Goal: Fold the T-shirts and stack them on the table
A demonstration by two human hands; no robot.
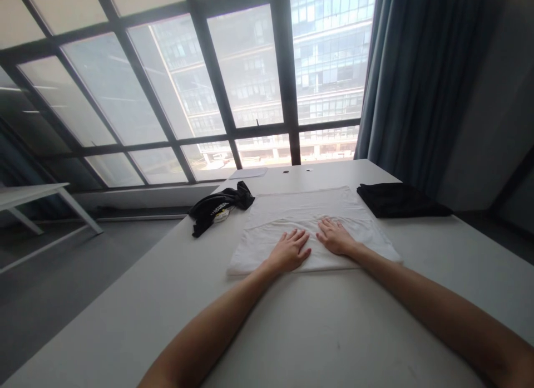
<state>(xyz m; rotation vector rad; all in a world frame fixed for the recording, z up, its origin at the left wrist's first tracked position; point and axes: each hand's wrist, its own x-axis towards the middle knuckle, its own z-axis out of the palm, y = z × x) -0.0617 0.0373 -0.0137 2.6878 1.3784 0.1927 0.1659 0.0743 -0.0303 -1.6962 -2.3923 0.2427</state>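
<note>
A white cloth garment, perhaps a T-shirt, lies flat on the white table, its near part folded over so that an edge runs across its middle. My left hand rests palm down on the folded layer, fingers stretched out. To its right, my right hand lies flat on the same layer with its fingers spread. Both hands press on the fabric without gripping it. Slight wrinkles show around the fingers.
Left of the garment lies a crumpled black cloth with white lettering. A folded black cloth sits on the right side of the table. Windows and a blue curtain stand behind; another white table is at far left.
</note>
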